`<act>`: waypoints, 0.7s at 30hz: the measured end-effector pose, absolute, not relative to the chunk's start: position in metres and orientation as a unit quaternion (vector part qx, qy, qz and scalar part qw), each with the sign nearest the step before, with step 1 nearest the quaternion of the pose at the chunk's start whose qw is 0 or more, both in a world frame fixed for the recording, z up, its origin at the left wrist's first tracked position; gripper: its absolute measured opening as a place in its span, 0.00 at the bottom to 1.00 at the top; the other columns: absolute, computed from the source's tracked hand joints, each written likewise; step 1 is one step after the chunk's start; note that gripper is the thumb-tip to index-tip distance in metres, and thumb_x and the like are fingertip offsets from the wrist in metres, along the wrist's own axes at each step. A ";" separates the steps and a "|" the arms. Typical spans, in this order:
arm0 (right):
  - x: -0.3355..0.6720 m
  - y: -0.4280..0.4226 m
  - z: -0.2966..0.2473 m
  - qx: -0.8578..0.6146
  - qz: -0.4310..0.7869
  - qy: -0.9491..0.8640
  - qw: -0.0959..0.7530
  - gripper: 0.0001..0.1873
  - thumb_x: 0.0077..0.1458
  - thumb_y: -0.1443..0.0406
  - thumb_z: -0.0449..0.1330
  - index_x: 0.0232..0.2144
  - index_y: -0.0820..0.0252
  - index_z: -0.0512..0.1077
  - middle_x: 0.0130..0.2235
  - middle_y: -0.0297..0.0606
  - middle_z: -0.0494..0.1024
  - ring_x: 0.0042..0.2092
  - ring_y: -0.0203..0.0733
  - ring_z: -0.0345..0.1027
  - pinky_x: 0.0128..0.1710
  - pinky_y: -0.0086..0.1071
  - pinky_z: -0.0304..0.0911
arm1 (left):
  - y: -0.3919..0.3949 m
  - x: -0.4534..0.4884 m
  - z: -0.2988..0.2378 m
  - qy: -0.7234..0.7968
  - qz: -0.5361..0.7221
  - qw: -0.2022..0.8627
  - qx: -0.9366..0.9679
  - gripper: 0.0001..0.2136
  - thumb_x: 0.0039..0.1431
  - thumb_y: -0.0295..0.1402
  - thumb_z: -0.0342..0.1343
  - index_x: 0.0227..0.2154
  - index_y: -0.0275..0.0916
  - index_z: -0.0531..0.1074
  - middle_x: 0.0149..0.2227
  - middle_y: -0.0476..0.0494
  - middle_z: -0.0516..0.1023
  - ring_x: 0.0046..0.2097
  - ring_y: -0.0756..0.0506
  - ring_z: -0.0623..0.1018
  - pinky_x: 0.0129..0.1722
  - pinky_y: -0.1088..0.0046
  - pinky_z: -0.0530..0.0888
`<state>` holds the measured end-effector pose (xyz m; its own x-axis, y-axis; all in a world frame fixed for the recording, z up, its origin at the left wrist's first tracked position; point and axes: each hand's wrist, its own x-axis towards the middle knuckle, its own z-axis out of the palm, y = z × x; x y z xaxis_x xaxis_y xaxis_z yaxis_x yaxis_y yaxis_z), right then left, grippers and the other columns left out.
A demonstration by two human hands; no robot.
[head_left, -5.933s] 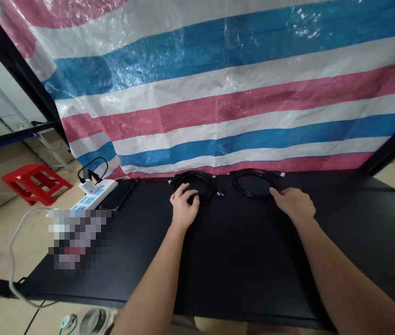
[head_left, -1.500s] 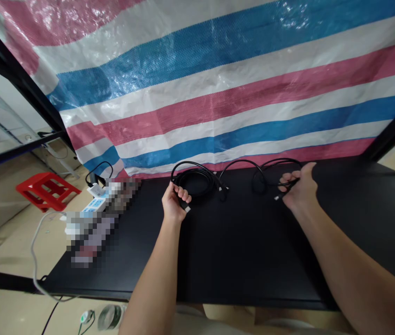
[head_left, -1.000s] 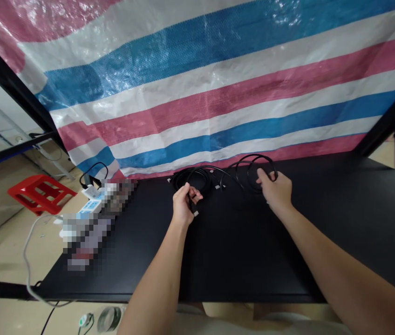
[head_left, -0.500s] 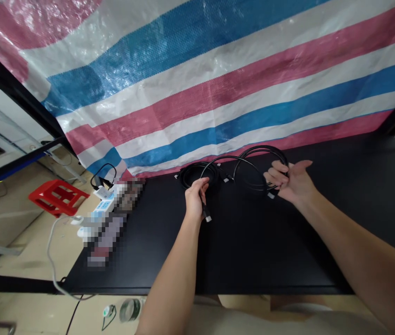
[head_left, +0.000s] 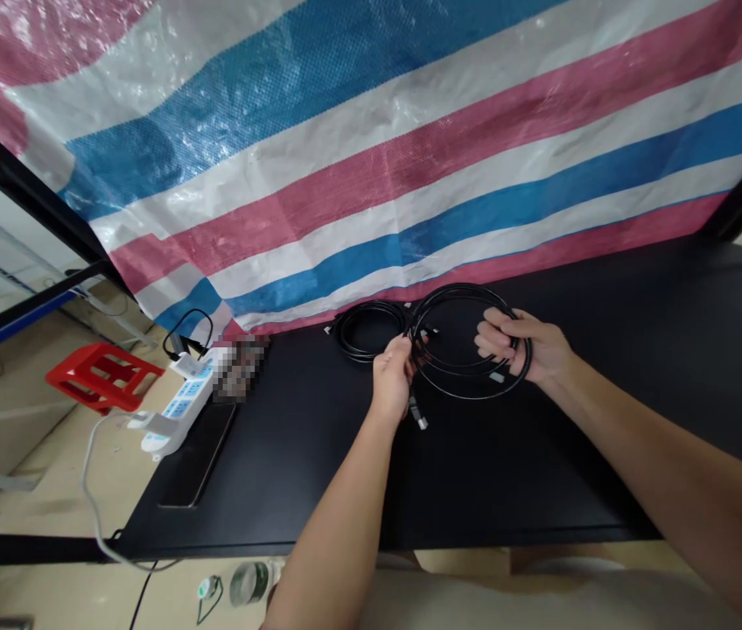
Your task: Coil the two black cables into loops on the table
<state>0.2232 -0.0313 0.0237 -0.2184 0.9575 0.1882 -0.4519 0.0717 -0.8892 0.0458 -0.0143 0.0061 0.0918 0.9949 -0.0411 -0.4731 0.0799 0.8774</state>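
A black cable (head_left: 456, 290), wound in loops, is held up between my two hands over the black table. My left hand (head_left: 392, 378) pinches it at the left side of the loops, and the cable's plug end (head_left: 417, 413) with a pale tip hangs below that grip. On the right side of the loops, my right hand (head_left: 528, 346) is closed around the strands, its fingers curled inward. Behind my left hand, another coiled black cable (head_left: 353, 348) lies on the table, partly hidden, with small light tips beside it.
A white power strip (head_left: 178, 418) with plugs stands at the table's left edge beside a dark phone (head_left: 200, 455). A red stool (head_left: 105, 376) is on the floor at left. Striped sheeting (head_left: 345, 201) hangs along the back of the black table (head_left: 292, 472).
My left hand has moved right, towards my right hand, bringing its stretch of cable into the loops. The cable between my hands now forms a rounder coil.
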 end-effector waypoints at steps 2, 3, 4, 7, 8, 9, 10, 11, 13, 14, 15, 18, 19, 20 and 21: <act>0.222 -0.030 0.023 -0.296 0.610 -0.454 0.579 0.28 0.38 0.56 0.68 0.13 0.56 0.51 0.14 0.25 0.50 0.17 0.29 0.42 0.17 0.30 0.41 | -0.018 0.046 0.011 0.321 0.550 0.671 0.380 0.26 0.43 0.44 0.64 0.08 0.37 0.54 0.39 0.39 0.78 0.44 0.39 0.78 0.41 0.65 0.73; 0.221 -0.029 0.022 -0.309 0.601 -0.450 0.584 0.28 0.40 0.56 0.68 0.12 0.56 0.51 0.13 0.25 0.49 0.16 0.29 0.42 0.16 0.29 0.41 | -0.019 0.045 0.013 0.309 0.541 0.681 0.385 0.26 0.43 0.45 0.64 0.09 0.37 0.54 0.39 0.39 0.78 0.43 0.40 0.78 0.38 0.66 0.74; 0.220 -0.028 0.022 -0.324 0.592 -0.447 0.588 0.28 0.41 0.56 0.67 0.12 0.56 0.51 0.12 0.24 0.48 0.16 0.28 0.43 0.15 0.29 0.42 | -0.020 0.045 0.015 0.304 0.535 0.688 0.384 0.26 0.44 0.46 0.63 0.10 0.36 0.55 0.38 0.39 0.79 0.41 0.41 0.79 0.36 0.68 0.74; 0.213 -0.025 0.019 -0.379 0.560 -0.424 0.602 0.23 0.38 0.57 0.69 0.16 0.56 0.57 0.12 0.23 0.52 0.15 0.28 0.45 0.15 0.28 0.42 | -0.020 0.043 0.019 0.312 0.531 0.697 0.368 0.22 0.48 0.47 0.61 0.15 0.36 0.60 0.35 0.42 0.79 0.31 0.47 0.79 0.29 0.73 0.72; 0.210 -0.025 0.019 -0.399 0.547 -0.414 0.608 0.21 0.36 0.58 0.70 0.18 0.56 0.60 0.12 0.22 0.53 0.14 0.28 0.47 0.14 0.27 0.42 | -0.020 0.042 0.021 0.320 0.534 0.694 0.362 0.20 0.50 0.46 0.60 0.18 0.37 0.61 0.33 0.43 0.79 0.27 0.49 0.77 0.26 0.74 0.70; 0.207 -0.024 0.018 -0.417 0.534 -0.407 0.612 0.21 0.34 0.57 0.71 0.19 0.56 0.61 0.12 0.22 0.54 0.14 0.28 0.49 0.14 0.27 0.43 | -0.020 0.042 0.022 0.329 0.539 0.688 0.357 0.19 0.52 0.46 0.59 0.20 0.37 0.63 0.31 0.44 0.79 0.24 0.51 0.76 0.24 0.76 0.69; 0.204 -0.024 0.018 -0.431 0.522 -0.404 0.615 0.21 0.33 0.56 0.71 0.20 0.56 0.62 0.12 0.22 0.55 0.15 0.29 0.51 0.14 0.27 0.44 | -0.020 0.042 0.023 0.339 0.544 0.682 0.352 0.17 0.53 0.46 0.57 0.22 0.37 0.63 0.29 0.45 0.78 0.23 0.52 0.75 0.23 0.77 0.68; 0.202 -0.023 0.018 -0.441 0.510 -0.406 0.617 0.22 0.32 0.55 0.72 0.19 0.56 0.62 0.12 0.22 0.55 0.15 0.30 0.53 0.14 0.27 0.46 | -0.020 0.042 0.023 0.349 0.548 0.677 0.347 0.17 0.55 0.46 0.56 0.23 0.37 0.63 0.28 0.46 0.78 0.22 0.52 0.74 0.23 0.77 0.67; 0.199 -0.023 0.018 -0.454 0.482 -0.424 0.618 0.25 0.31 0.51 0.71 0.16 0.56 0.60 0.12 0.24 0.56 0.15 0.31 0.56 0.15 0.27 0.49 | -0.019 0.043 0.024 0.366 0.551 0.666 0.344 0.16 0.57 0.47 0.53 0.25 0.39 0.62 0.27 0.48 0.77 0.22 0.52 0.73 0.23 0.77 0.67; 0.198 -0.023 0.018 -0.458 0.466 -0.436 0.619 0.26 0.31 0.50 0.71 0.15 0.56 0.59 0.12 0.24 0.57 0.15 0.31 0.56 0.15 0.28 0.50 | -0.019 0.043 0.024 0.375 0.550 0.660 0.348 0.16 0.58 0.47 0.52 0.26 0.39 0.60 0.26 0.49 0.76 0.21 0.52 0.73 0.22 0.77 0.67; 0.197 -0.023 0.017 -0.464 0.449 -0.448 0.619 0.26 0.32 0.49 0.70 0.14 0.56 0.58 0.12 0.25 0.57 0.15 0.31 0.56 0.15 0.28 0.50 | -0.019 0.044 0.024 0.383 0.549 0.653 0.354 0.16 0.59 0.47 0.50 0.27 0.40 0.59 0.25 0.51 0.75 0.20 0.52 0.72 0.21 0.77 0.66; 0.198 -0.024 0.015 -0.493 0.382 -0.481 0.615 0.26 0.37 0.47 0.66 0.13 0.55 0.58 0.10 0.26 0.57 0.14 0.32 0.55 0.15 0.29 0.52 | -0.017 0.045 0.019 0.402 0.549 0.627 0.380 0.16 0.59 0.49 0.49 0.28 0.42 0.55 0.20 0.56 0.69 0.18 0.52 0.70 0.19 0.78 0.62; 0.198 -0.024 0.014 -0.508 0.356 -0.493 0.610 0.25 0.38 0.46 0.65 0.13 0.55 0.59 0.10 0.27 0.58 0.14 0.33 0.56 0.16 0.29 0.52 | -0.016 0.046 0.017 0.404 0.549 0.620 0.388 0.17 0.58 0.49 0.50 0.28 0.43 0.54 0.19 0.58 0.66 0.18 0.52 0.69 0.19 0.78 0.61; 0.199 -0.025 0.014 -0.521 0.328 -0.506 0.604 0.24 0.40 0.46 0.63 0.14 0.55 0.60 0.10 0.28 0.60 0.14 0.33 0.56 0.16 0.29 0.53 | -0.015 0.046 0.015 0.403 0.550 0.615 0.396 0.17 0.57 0.50 0.51 0.29 0.43 0.54 0.18 0.59 0.65 0.18 0.53 0.69 0.19 0.78 0.60; 0.199 -0.026 0.014 -0.532 0.301 -0.519 0.597 0.24 0.42 0.46 0.62 0.14 0.55 0.61 0.11 0.29 0.61 0.14 0.34 0.57 0.16 0.29 0.55 | -0.014 0.045 0.013 0.398 0.554 0.609 0.404 0.19 0.55 0.52 0.52 0.29 0.44 0.54 0.17 0.59 0.63 0.18 0.53 0.68 0.20 0.78 0.61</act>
